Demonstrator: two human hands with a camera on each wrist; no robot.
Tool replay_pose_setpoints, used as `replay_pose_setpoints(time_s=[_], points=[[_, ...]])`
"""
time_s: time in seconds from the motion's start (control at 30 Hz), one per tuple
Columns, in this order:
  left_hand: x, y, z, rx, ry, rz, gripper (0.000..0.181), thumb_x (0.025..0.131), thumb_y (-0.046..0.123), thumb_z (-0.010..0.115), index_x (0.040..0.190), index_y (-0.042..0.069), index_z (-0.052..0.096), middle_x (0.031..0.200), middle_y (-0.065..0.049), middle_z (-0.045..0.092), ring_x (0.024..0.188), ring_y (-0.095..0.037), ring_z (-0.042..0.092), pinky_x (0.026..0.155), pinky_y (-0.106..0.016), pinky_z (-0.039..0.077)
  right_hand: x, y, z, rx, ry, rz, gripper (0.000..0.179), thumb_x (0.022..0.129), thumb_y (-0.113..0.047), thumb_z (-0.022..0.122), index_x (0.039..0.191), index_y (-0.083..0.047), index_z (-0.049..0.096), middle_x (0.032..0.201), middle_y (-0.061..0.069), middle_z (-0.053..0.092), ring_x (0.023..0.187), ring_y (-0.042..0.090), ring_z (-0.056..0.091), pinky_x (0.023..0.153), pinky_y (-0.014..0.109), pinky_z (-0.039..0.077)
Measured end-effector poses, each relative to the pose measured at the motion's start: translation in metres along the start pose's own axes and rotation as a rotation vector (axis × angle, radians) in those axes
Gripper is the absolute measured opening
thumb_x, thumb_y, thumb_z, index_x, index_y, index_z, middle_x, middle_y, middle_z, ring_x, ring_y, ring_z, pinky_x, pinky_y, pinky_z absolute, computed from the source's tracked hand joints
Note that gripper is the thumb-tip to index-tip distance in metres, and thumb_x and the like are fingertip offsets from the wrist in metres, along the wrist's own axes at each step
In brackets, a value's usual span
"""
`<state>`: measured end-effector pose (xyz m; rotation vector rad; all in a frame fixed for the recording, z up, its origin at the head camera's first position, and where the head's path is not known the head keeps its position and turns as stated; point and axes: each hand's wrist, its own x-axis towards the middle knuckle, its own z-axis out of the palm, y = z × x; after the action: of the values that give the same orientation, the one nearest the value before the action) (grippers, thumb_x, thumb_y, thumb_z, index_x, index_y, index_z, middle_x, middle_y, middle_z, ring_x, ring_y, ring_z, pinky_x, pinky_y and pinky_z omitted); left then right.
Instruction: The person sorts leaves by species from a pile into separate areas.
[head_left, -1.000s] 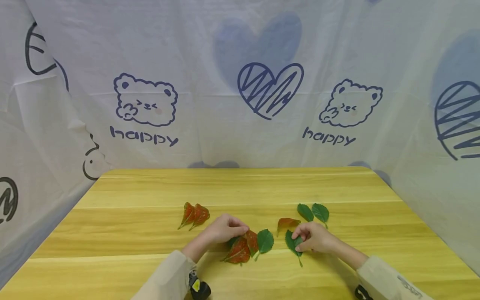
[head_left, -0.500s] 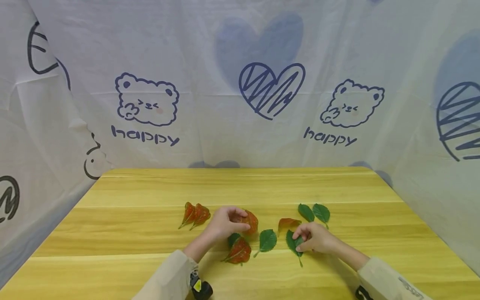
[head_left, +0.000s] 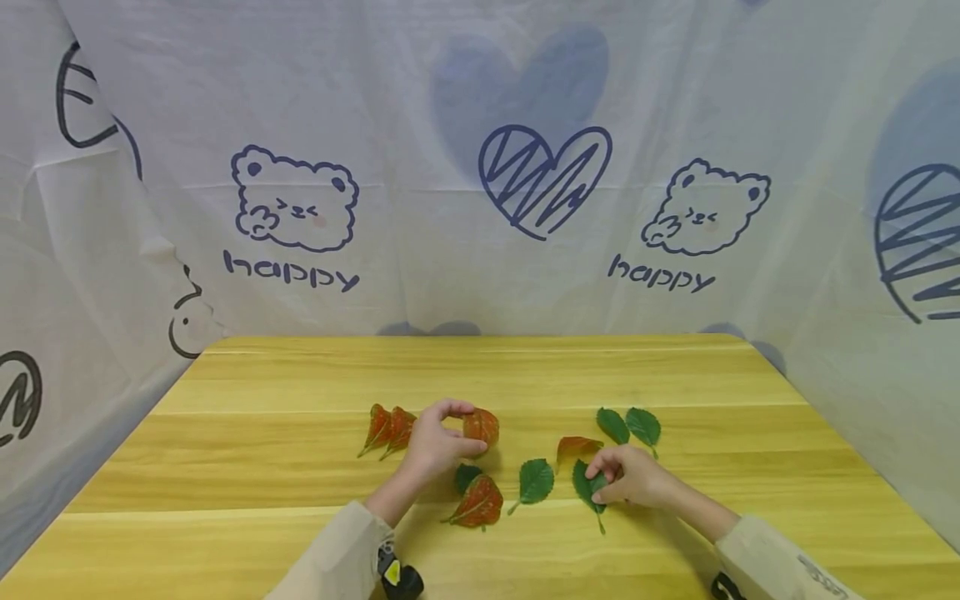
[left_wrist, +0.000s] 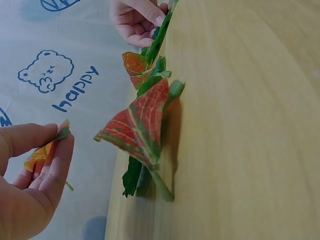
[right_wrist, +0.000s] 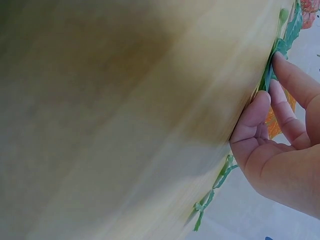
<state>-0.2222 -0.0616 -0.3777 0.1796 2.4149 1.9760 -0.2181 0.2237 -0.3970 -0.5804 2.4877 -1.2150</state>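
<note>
My left hand (head_left: 437, 446) pinches a red leaf (head_left: 481, 429) between thumb and fingers, raised off the tabletop; the left wrist view shows this leaf (left_wrist: 37, 159) edge-on. Below that hand, another red leaf (head_left: 478, 502) lies partly over a dark green leaf (head_left: 466, 477). A single green leaf (head_left: 536, 482) is flat in the middle. On the right, my right hand (head_left: 633, 477) holds the edge of a green leaf (head_left: 585, 487) at table level, its fingers curled. Just behind it lies a curled orange-red leaf (head_left: 577, 448), partly hidden by the fingers.
Two red leaves (head_left: 378, 427) overlap at the left, close beside my left hand. Farther back on the right are two green leaves (head_left: 612, 425). All lie on a wooden table (head_left: 300, 375), and a printed white cloth (head_left: 420, 250) hangs behind its far edge.
My left hand has picked up a red leaf from beside the middle green leaf and carried it back and leftward. The middle green leaf shifted slightly. My right hand stays in place.
</note>
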Motion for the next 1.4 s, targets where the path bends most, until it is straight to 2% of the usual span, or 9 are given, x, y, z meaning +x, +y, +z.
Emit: replay_pose_setpoints(time_s=[0.27, 0.37, 0.47, 0.6, 0.8, 0.97, 1.13, 1.27, 1.4], points=[[0.0, -0.003, -0.003, -0.018, -0.009, 0.142, 0.031, 0.075, -0.01, 0.064, 0.105, -0.005, 0.059, 0.092, -0.012, 0.055, 0.06, -0.011, 0.043, 0.055, -0.021, 0.04, 0.0, 0.001, 0.0, -0.003, 0.004, -0.014, 0.018, 0.073, -0.001, 0.071, 0.088, 0.001, 0.06, 0.069, 0.001, 0.044, 0.046, 0.006, 0.034, 0.04, 0.017, 0.031], [0.0, -0.005, -0.004, -0.001, -0.001, 0.168, 0.024, 0.077, -0.008, 0.063, 0.1, -0.005, 0.061, 0.09, -0.01, 0.059, 0.07, -0.013, 0.047, 0.061, -0.021, 0.041, 0.0, 0.001, 0.0, -0.013, 0.007, -0.014, 0.018, 0.073, -0.002, 0.071, 0.088, 0.0, 0.06, 0.069, 0.001, 0.044, 0.046, 0.006, 0.034, 0.04, 0.017, 0.031], [0.0, -0.006, -0.004, 0.005, 0.009, 0.184, 0.018, 0.078, -0.007, 0.062, 0.096, -0.005, 0.063, 0.088, -0.011, 0.061, 0.065, -0.012, 0.044, 0.056, -0.019, 0.037, 0.0, 0.001, 0.0, -0.016, 0.007, -0.007, 0.018, 0.073, -0.002, 0.071, 0.088, 0.0, 0.06, 0.069, 0.001, 0.045, 0.047, 0.006, 0.034, 0.04, 0.017, 0.031], [-0.001, -0.006, -0.006, -0.007, 0.024, 0.159, 0.021, 0.077, -0.003, 0.065, 0.099, -0.005, 0.063, 0.092, -0.011, 0.06, 0.057, -0.011, 0.039, 0.048, -0.019, 0.033, 0.0, 0.001, 0.0, -0.023, 0.008, -0.003, 0.018, 0.073, -0.002, 0.071, 0.088, 0.0, 0.06, 0.069, 0.001, 0.045, 0.046, 0.006, 0.034, 0.04, 0.016, 0.031], [0.0, -0.007, -0.007, -0.065, 0.054, 0.087, 0.035, 0.071, -0.005, 0.071, 0.104, -0.004, 0.059, 0.104, -0.013, 0.055, 0.058, -0.01, 0.05, 0.049, -0.027, 0.044, 0.0, 0.0, 0.001, -0.02, 0.007, 0.002, 0.018, 0.073, -0.001, 0.07, 0.088, 0.0, 0.06, 0.069, 0.001, 0.044, 0.046, 0.006, 0.033, 0.04, 0.016, 0.031], [0.0, -0.009, -0.009, -0.077, 0.067, 0.119, 0.027, 0.071, -0.009, 0.069, 0.096, -0.006, 0.062, 0.095, -0.013, 0.059, 0.062, -0.014, 0.053, 0.053, -0.026, 0.046, 0.0, 0.0, 0.0, -0.019, 0.009, 0.001, 0.019, 0.073, -0.002, 0.07, 0.088, 0.001, 0.06, 0.069, 0.001, 0.044, 0.047, 0.006, 0.033, 0.04, 0.016, 0.03], [-0.007, 0.0, -0.013, -0.002, 0.072, 0.168, 0.014, 0.075, -0.008, 0.066, 0.089, -0.007, 0.067, 0.083, -0.014, 0.064, 0.062, -0.017, 0.052, 0.051, -0.025, 0.042, 0.0, -0.001, 0.0, -0.022, 0.01, 0.004, 0.019, 0.073, -0.002, 0.071, 0.089, 0.001, 0.06, 0.068, 0.001, 0.044, 0.049, 0.008, 0.034, 0.041, 0.016, 0.03], [-0.015, 0.015, -0.018, 0.045, 0.075, 0.176, 0.013, 0.078, -0.007, 0.062, 0.09, -0.007, 0.067, 0.084, -0.017, 0.064, 0.07, -0.023, 0.055, 0.054, -0.024, 0.042, -0.001, -0.001, 0.0, -0.021, 0.013, 0.003, 0.019, 0.073, -0.002, 0.071, 0.089, 0.001, 0.06, 0.069, 0.001, 0.043, 0.049, 0.008, 0.034, 0.041, 0.016, 0.03], [-0.009, 0.009, -0.024, 0.041, 0.086, 0.19, 0.013, 0.08, -0.005, 0.062, 0.091, -0.006, 0.068, 0.088, -0.016, 0.064, 0.077, -0.025, 0.058, 0.058, -0.024, 0.045, -0.001, -0.001, 0.0, -0.011, 0.013, 0.008, 0.019, 0.073, -0.002, 0.071, 0.089, 0.001, 0.06, 0.069, 0.001, 0.044, 0.048, 0.007, 0.033, 0.041, 0.016, 0.029]])
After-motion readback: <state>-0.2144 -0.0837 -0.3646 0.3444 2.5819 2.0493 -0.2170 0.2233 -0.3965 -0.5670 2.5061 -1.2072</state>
